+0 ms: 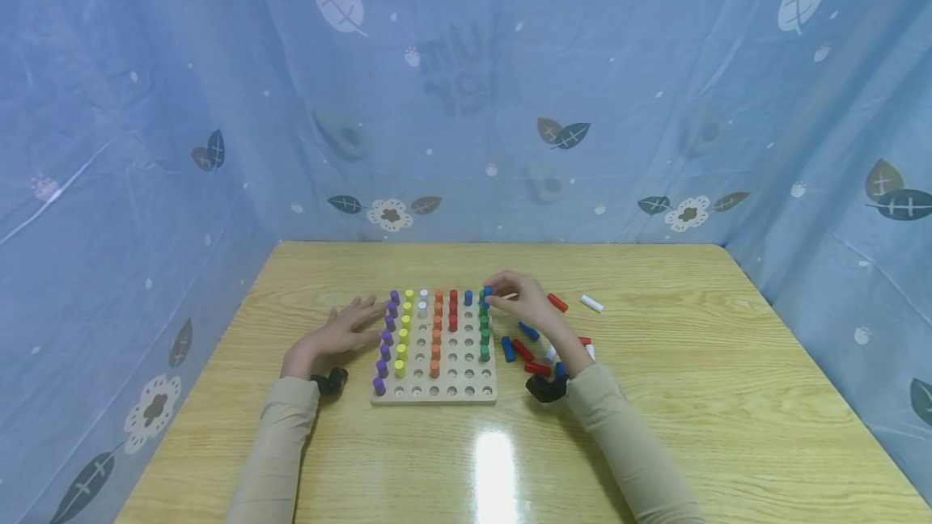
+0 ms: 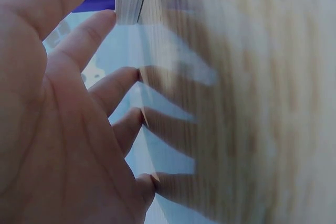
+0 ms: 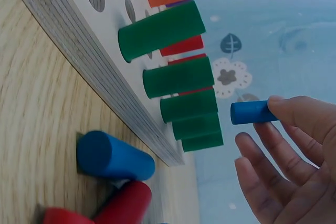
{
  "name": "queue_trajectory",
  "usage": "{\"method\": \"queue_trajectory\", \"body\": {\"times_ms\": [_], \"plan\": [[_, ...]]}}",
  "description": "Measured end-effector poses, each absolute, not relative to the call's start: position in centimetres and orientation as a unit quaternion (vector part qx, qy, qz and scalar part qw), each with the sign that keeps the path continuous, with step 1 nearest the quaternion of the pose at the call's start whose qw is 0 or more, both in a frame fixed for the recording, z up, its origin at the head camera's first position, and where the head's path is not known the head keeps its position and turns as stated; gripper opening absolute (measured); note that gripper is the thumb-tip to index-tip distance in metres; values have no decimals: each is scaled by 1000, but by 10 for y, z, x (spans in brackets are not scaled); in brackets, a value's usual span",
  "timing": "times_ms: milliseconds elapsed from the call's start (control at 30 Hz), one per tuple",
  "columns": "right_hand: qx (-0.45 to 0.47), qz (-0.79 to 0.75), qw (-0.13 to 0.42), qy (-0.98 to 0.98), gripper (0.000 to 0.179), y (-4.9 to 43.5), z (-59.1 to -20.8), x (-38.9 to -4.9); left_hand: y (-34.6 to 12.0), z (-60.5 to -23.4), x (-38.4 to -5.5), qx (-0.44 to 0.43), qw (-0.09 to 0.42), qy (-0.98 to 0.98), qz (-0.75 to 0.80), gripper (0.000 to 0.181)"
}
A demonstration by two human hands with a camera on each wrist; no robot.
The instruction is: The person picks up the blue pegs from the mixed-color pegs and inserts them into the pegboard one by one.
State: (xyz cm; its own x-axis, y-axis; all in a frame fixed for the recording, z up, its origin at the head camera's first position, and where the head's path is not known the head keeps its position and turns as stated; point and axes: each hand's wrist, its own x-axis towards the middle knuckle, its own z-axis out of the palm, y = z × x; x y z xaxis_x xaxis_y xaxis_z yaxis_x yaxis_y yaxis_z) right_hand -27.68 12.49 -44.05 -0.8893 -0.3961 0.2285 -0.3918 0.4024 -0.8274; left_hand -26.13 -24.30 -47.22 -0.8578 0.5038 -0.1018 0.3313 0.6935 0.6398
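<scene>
A wooden pegboard [image 1: 437,401] lies on the table. Its columns hold purple pegs [image 1: 385,352], yellow pegs [image 1: 401,352], two white pegs [image 1: 423,310], orange pegs [image 1: 435,352], three red pegs [image 1: 453,322], one blue peg [image 1: 468,297] and green pegs [image 1: 485,338]. Above the far end of the green column, my right hand [image 1: 527,306] pinches another blue peg [image 3: 249,112] between thumb and fingers, apart from the board. My left hand [image 1: 342,334] rests beside the board's left edge, fingers spread; in the left wrist view several fingertips [image 2: 137,114] touch the table.
Right of the board, loose pegs lie scattered under and around my right forearm: red pegs [image 1: 537,369], blue pegs [image 1: 508,348] and a white peg [image 1: 591,303] farther out. A patterned blue curtain [image 1: 466,103] encloses the table [image 1: 692,395] at the back and sides.
</scene>
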Motion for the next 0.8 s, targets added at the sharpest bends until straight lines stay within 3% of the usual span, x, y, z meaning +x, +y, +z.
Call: {"method": "queue_trajectory", "body": {"times_ms": [467,800], "plan": [[-249,-489,18,836,24,104,-412,-256,-241,-469,-261,234,132,910,316,63],[-232,-450,6,862,22,100,-450,-282,-241,-468,-260,232,136,909,319,63]]}}
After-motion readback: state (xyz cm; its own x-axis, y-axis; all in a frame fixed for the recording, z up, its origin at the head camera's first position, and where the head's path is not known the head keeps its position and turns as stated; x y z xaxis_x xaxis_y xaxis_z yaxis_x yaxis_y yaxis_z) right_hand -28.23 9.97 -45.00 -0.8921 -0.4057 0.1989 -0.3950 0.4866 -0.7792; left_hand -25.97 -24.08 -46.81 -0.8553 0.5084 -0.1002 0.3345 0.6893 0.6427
